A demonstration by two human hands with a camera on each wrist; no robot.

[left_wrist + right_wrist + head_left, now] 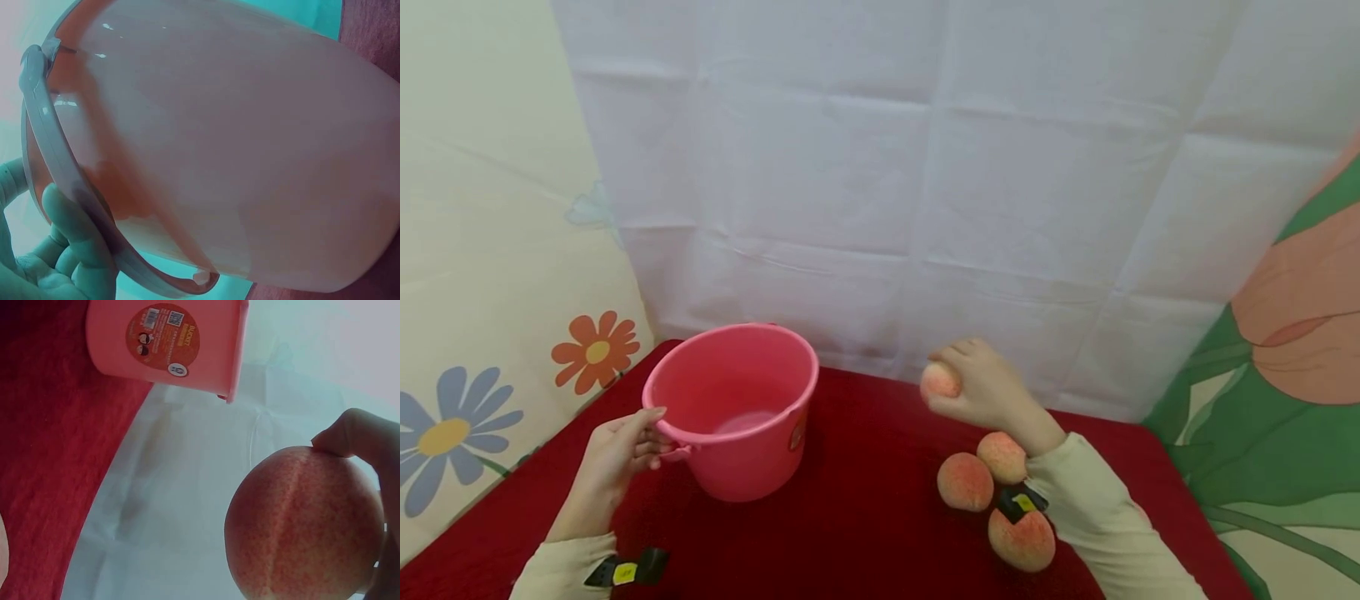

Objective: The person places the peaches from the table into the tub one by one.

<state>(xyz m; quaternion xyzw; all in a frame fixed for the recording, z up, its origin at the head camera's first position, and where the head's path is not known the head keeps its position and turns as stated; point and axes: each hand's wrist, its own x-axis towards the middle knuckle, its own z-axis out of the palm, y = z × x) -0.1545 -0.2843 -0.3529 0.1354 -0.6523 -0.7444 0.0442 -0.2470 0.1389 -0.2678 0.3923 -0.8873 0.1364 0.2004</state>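
Observation:
A pink bucket [741, 458] stands upright on the red cloth, left of centre in the head view. My left hand [617, 454] pinches its near left rim, with thumb and fingers about the edge and handle [62, 144]. Over the cloth to the right, my right hand [981, 383] grips a peach [940, 382] and holds it raised. That same peach [303, 525] fills much of the right wrist view, with the bucket's round label [162, 337] beyond it.
Three more peaches lie on the cloth under my right forearm: one at left [966, 482], one behind [1002, 457] and one nearest [1022, 540]. A white sheet [910, 208] hangs along the back, and flowered cloths [482, 250] close the sides.

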